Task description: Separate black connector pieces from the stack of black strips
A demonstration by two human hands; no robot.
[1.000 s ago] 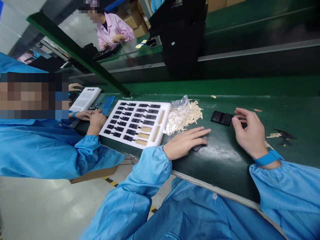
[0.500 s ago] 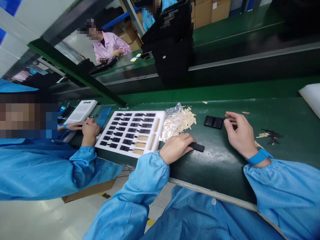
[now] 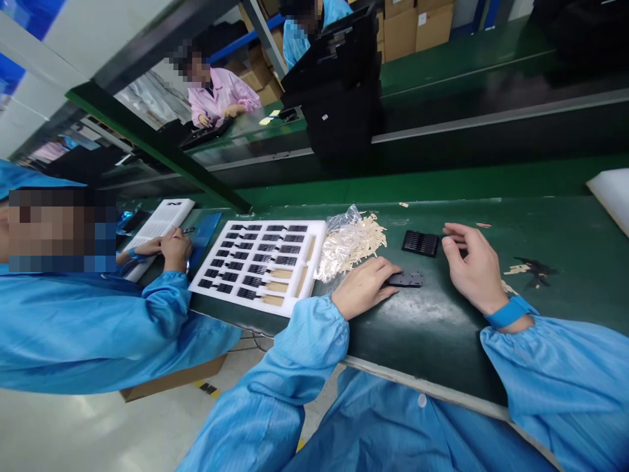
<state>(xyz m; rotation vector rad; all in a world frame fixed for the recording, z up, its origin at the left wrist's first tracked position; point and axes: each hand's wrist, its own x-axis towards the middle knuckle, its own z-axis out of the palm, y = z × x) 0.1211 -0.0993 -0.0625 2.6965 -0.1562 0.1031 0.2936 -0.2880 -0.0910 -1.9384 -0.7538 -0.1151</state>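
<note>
My left hand (image 3: 364, 286) rests on the green bench with its fingers curled round one end of a small flat black part (image 3: 407, 280), which lies on the surface. To the right, my right hand (image 3: 472, 265) sits on its edge, fingers loosely bent and apart, holding nothing. A second ribbed black part (image 3: 420, 243) lies just left of its fingertips. Left of my left hand is a white foam tray (image 3: 319, 252) with rows of black parts and several tan strips.
A clear bag with a heap of tan strips (image 3: 350, 242) lies between tray and black parts. A co-worker in blue (image 3: 113, 321) works at my left over another white tray (image 3: 157, 226). Tan scraps (image 3: 533, 267) lie at right; a white foam corner (image 3: 612, 193) shows far right.
My left hand curled from flat onto the small black part and slid it rightward into view. My right hand stayed near the ribbed part. The view tilted slightly.
</note>
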